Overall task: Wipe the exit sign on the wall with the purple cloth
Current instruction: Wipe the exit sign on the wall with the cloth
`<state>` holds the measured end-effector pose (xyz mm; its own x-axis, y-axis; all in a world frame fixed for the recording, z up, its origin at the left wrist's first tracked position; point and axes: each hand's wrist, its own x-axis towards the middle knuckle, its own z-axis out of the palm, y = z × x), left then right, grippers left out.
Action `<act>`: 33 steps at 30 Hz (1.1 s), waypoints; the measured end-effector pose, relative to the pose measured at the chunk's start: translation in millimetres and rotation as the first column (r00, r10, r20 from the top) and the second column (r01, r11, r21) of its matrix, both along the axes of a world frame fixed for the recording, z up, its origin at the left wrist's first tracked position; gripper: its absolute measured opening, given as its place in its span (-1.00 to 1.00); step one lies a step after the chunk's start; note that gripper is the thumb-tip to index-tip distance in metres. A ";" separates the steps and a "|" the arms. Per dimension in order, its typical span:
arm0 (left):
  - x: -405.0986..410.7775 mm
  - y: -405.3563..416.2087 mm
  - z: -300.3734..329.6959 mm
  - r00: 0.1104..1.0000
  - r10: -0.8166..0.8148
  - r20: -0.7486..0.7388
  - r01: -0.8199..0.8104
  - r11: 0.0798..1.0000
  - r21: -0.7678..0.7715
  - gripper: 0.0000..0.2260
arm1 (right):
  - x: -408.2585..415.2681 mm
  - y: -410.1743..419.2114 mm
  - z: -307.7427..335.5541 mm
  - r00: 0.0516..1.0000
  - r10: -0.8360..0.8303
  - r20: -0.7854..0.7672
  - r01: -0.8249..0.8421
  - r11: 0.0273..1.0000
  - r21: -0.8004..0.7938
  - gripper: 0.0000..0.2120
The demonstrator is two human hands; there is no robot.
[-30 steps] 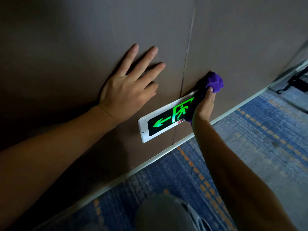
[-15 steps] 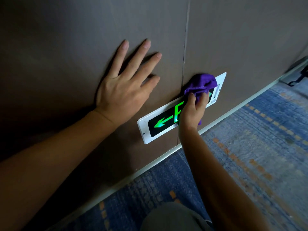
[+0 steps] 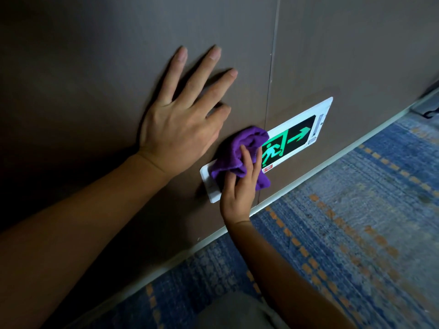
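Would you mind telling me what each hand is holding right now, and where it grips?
The right hand holds the purple cloth, bunched, fingers over its middle, pressing it on the exit sign. The left hand holds nothing, lying flat on the wall.

The cloth point(image 3: 237, 154) and right hand point(image 3: 240, 186) covered the left part of the sign point(image 3: 299, 136), hiding whatever was printed there. A small red label point(image 3: 268, 167) on the sign was too small to read. Both forearms ran out past the frame edges.
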<state>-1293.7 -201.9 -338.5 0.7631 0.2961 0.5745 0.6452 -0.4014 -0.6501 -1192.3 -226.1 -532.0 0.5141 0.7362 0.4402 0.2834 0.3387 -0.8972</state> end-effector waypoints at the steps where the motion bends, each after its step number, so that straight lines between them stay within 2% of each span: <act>1: -0.7 0.8 -0.8 1.000 0.004 0.001 -0.004 1.000 0.000 -0.68 | 4.6 4.9 4.4 1.000 -0.025 -0.011 0.025 1.000 0.001 -0.52; 8: -0.7 4.0 -2.9 1.000 -0.021 0.012 0.020 1.000 0.018 -0.67 | 68.7 55.4 34.8 0.954 -0.271 -0.125 0.264 0.962 -0.073 -0.51; 12: 1.1 3.8 -3.5 0.999 -0.043 0.027 0.042 0.998 0.039 -0.69 | 116.0 92.7 61.0 0.870 -0.361 -0.334 0.324 0.932 -0.164 -0.46; 15: 0.9 4.5 -3.2 0.997 -0.064 0.031 0.063 0.997 0.042 -0.72 | 125.8 98.1 65.6 0.833 -0.395 -0.387 0.341 0.918 -0.202 -0.57; 17: 0.2 5.1 -3.5 0.997 -0.063 0.047 0.061 0.997 0.048 -0.73 | 113.6 88.5 61.1 0.845 -0.369 -0.387 0.297 0.926 -0.235 -0.55; 20: 1.7 3.1 -2.4 0.997 -0.063 0.052 0.060 0.996 0.063 -0.73 | 78.5 63.7 54.4 0.903 -0.280 -0.327 0.229 0.955 -0.187 -0.45; 23: 2.0 1.4 -1.7 0.998 -0.056 0.041 0.054 0.997 0.047 -0.72 | 35.3 30.2 39.7 0.958 -0.194 -0.211 0.179 0.980 -0.088 -0.44; 26: -0.5 2.7 -2.4 0.999 -0.034 0.024 0.034 0.999 0.012 -0.71 | -10.0 -8.7 12.1 0.999 0.028 0.018 -0.026 0.996 -0.081 -0.34; 28: -1.0 2.4 -1.2 0.999 -0.029 0.020 0.029 1.000 0.003 -0.72 | -23.5 -25.9 -5.5 0.969 0.127 0.210 -0.107 0.989 -0.105 -0.30; 30: 0.3 0.8 -0.4 1.000 -0.023 0.020 0.023 1.000 0.001 -0.72 | -18.6 -27.7 -9.5 0.944 0.124 0.305 -0.100 0.991 -0.093 -0.36; 33: 2.3 -1.8 -1.0 0.999 -0.024 0.025 0.025 1.000 -0.009 -0.72 | -3.5 -19.5 4.9 0.932 0.038 0.361 -0.019 0.998 -0.054 -0.45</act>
<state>-1291.5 -203.7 -339.5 0.7557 0.2831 0.5905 0.6510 -0.4235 -0.6300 -1195.8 -245.6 -527.1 0.3049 0.7734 0.5558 0.5829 0.3100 -0.7511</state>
